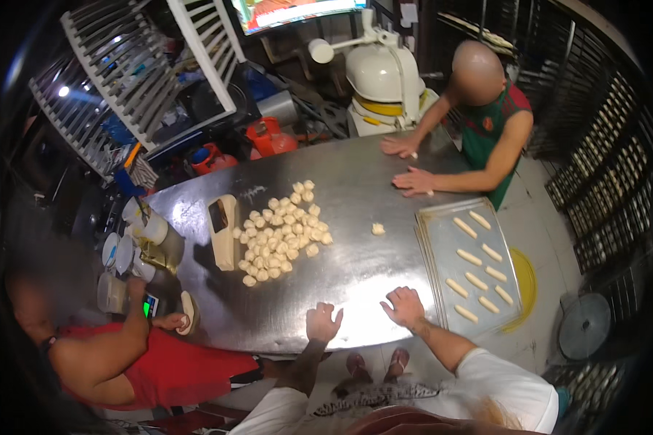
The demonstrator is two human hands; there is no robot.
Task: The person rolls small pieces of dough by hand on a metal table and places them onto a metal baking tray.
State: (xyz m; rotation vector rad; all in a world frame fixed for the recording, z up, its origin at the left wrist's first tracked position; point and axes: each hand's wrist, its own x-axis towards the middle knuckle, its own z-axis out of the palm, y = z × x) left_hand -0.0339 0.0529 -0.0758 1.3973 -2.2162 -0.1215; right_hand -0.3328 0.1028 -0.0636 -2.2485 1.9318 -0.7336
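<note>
Hands first: the left hand (321,323) lies flat on the steel table (355,261) near its front edge, fingers spread, holding nothing; the right hand (404,306) rests beside it the same way, palm down and empty, just left of the baking tray (432,239). That tray holds 9 shaped dough sticks (476,281) in 2 rows. A heap of small dough pieces (281,230) sits further up the table, well apart from both hands, with 1 loose dough piece (378,229) between the heap and the tray. Across the table, another person's hands (408,163) press on the steel surface.
</note>
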